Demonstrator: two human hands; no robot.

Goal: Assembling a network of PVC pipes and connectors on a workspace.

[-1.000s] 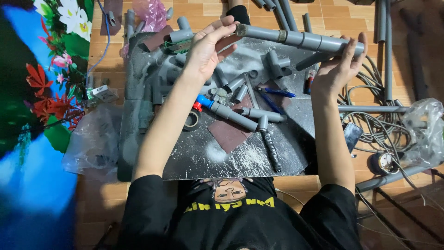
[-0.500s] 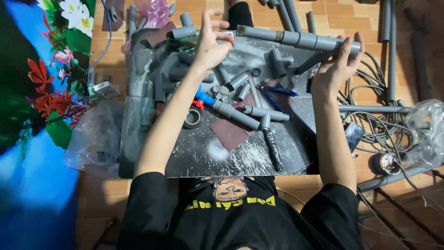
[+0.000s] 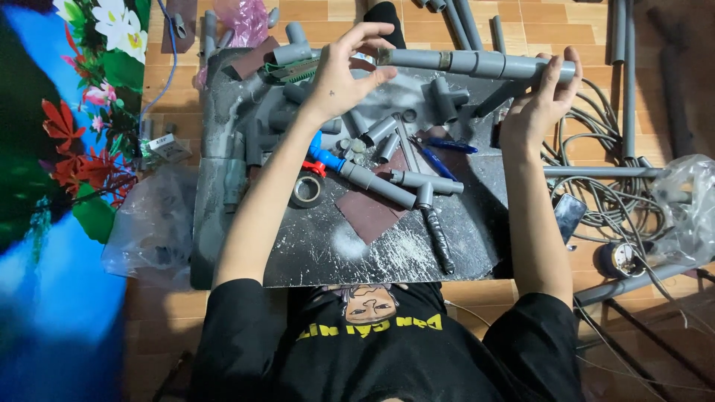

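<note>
Near edge: dark work board (image 3: 328,253) is seen dusted with white filings along its front rim; a brown sanding sheet (image 3: 369,212) and a tape roll (image 3: 305,190) lie on it just inside; bare board is left between them and the rim.
Mid board: short grey fittings (image 3: 383,141) and a pipe with a blue end (image 3: 361,175) are scattered between the two forearms; little free surface is left here.
Left hand (image 3: 346,71): arm is stretched forward across the board; fingers are spread and curled loosely; fingertips are laid at the left end of the long grey pipe (image 3: 477,63); a full wrap is not seen.
Right hand (image 3: 538,104): palm is raised, fingers (image 3: 555,74) are hooked up over the pipe's right end; pipe is supported, not clenched.
Pipe position: held level over the board's far edge, spanning both hands.
Far side: loose pipes (image 3: 465,18) on tiled floor; cables (image 3: 607,193) are coiled right of the board, crowding that side.
</note>
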